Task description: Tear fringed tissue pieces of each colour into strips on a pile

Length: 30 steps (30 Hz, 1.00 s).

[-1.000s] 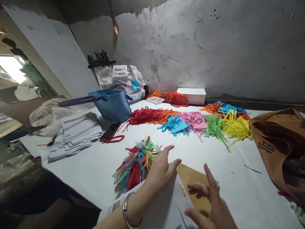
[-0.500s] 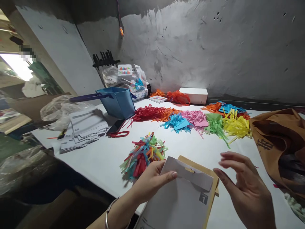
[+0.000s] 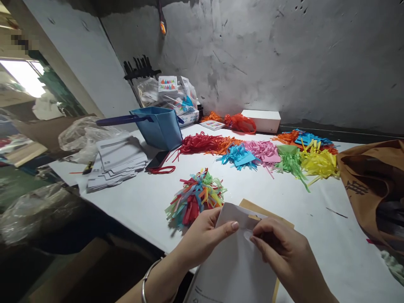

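A white paper envelope with a hang slot in its folded top flap is held by my left hand, thumb on the front and fingers behind. Tan cardboard shows behind it. My right hand is closed in a pinch at the flap's edge, on a small clear round sticker that touches the envelope. Just beyond my left hand lies a multicoloured tassel bunch on the white table.
Paper tassels in red, blue, pink, green and yellow line the back. Left are stacked white envelopes, a phone and a blue bag. A brown bag stands right.
My right hand has moved left from beside the envelope to its flap, and its fingers have closed in a pinch there. The view has shifted slightly; my left hand keeps its hold.
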### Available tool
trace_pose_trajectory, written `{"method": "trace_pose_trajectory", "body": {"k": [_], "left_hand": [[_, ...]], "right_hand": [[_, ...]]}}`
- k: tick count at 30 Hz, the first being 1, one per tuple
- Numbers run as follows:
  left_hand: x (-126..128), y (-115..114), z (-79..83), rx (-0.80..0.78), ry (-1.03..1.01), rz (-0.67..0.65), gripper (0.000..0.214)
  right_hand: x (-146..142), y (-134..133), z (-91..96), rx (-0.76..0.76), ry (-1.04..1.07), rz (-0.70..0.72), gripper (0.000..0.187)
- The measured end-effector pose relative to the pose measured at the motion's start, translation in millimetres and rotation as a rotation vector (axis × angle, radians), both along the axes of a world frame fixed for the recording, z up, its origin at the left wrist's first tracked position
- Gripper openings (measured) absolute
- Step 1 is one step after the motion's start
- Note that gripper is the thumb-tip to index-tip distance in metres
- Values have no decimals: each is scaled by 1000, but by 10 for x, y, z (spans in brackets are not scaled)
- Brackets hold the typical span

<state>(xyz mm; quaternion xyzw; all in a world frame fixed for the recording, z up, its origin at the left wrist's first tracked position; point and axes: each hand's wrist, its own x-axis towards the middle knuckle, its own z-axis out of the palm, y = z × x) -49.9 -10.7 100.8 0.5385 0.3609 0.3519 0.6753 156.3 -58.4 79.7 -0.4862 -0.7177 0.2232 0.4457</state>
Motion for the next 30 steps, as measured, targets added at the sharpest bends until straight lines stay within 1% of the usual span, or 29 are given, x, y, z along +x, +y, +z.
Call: {"method": "trace_pose_trajectory", "body": {"k": [5, 8, 9, 10, 12, 13, 14, 15, 17, 19, 21, 23, 24, 25, 27, 28, 30], "left_hand": [[8, -28, 42, 28, 25, -20, 32], [0, -32, 54, 45, 54, -15, 32], [-4, -31, 53, 43, 55, -17, 32], [-8, -30, 51, 37, 49, -24, 32], [-15, -28, 47, 23, 20, -40, 32], [-17, -28, 48, 16, 3, -48, 32], [-17, -29, 50, 12, -13, -54, 31], [-16, -30, 56, 13, -24, -57, 29], [-11, -31, 73, 19, -34, -63, 27], [-4, -30, 95, 17, -39, -72, 26], [4, -27, 112, 11, -54, -88, 26], [12, -25, 118, 0, -76, -110, 27], [15, -24, 114, -5, -84, -116, 27], [18, -23, 107, -11, -90, -116, 27], [21, -17, 85, -17, -99, -98, 26], [21, -12, 72, -19, -102, -87, 24], [19, 0, 49, -31, -113, -77, 23]], "right_hand": [[-67, -35, -76, 236, -105, -68, 10], [-92, -42, -104, 307, -150, -110, 11], [-89, -39, -108, 334, -178, -154, 10], [-80, -31, -112, 366, -214, -221, 13], [-48, 0, -123, 428, -290, -360, 38], [-27, 21, -132, 440, -313, -403, 50], [-7, 45, -144, 435, -322, -413, 58], [11, 69, -156, 417, -325, -387, 59], [36, 111, -174, 386, -323, -284, 51], [46, 136, -167, 329, -287, -208, 39], [45, 140, -137, 201, -191, -154, 30], [44, 130, -107, 52, -62, -113, 27], [46, 124, -103, 2, -14, -93, 27], [51, 119, -109, -18, 13, -83, 26], [68, 115, -147, 27, -10, -90, 22], [78, 115, -173, 61, -46, -103, 27], [100, 117, -217, 95, -102, -120, 44]]}}
